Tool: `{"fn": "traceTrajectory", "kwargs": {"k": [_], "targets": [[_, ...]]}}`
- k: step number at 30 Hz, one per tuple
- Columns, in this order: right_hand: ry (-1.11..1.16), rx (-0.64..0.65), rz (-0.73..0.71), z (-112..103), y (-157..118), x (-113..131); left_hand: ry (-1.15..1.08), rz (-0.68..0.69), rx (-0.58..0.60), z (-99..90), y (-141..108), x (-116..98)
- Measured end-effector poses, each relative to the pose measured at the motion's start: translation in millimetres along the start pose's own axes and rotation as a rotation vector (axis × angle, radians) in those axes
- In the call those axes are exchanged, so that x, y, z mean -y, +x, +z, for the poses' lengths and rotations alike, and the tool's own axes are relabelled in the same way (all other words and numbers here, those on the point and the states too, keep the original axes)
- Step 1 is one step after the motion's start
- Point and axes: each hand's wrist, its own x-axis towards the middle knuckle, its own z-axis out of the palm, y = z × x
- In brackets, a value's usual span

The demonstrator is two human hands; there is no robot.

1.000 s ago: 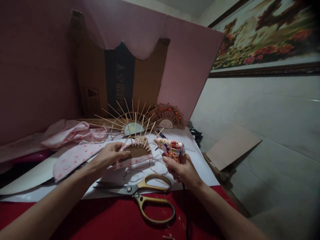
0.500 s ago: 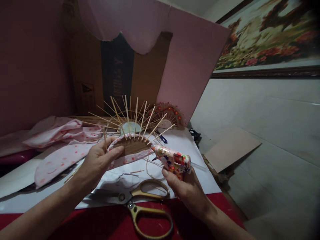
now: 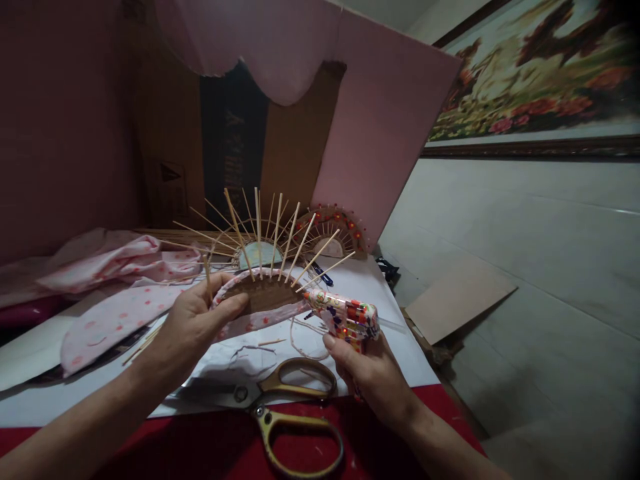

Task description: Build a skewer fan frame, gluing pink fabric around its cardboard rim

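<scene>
Your white-covered counter (image 3: 400,347) has red cloth (image 3: 220,453) in front and stands beside a tiled wall (image 3: 550,227). Scissors (image 3: 250,397) lie open nearest to you, below the cardboard half-circle (image 3: 265,298), which your left hand (image 3: 193,320) grips above the counter. Your right hand (image 3: 373,370) is closed around the glue gun (image 3: 345,313).

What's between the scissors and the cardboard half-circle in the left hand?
A short wooden stick, thin scraps and some looped cord, on white paper; head view.
</scene>
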Motion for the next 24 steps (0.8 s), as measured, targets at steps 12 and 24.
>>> {"fn": "traceTrajectory", "kwargs": {"k": [12, 24], "targets": [[-0.002, 0.024, 0.038, -0.6, -1.1, 1.3, 0.102, 0.047, -0.023, 0.0, -0.5, -2.5], [0.012, 0.027, 0.047, 0.1, -2.2, 1.7, 0.105, 0.039, -0.014, -1.3, -1.6, -2.5]]}}
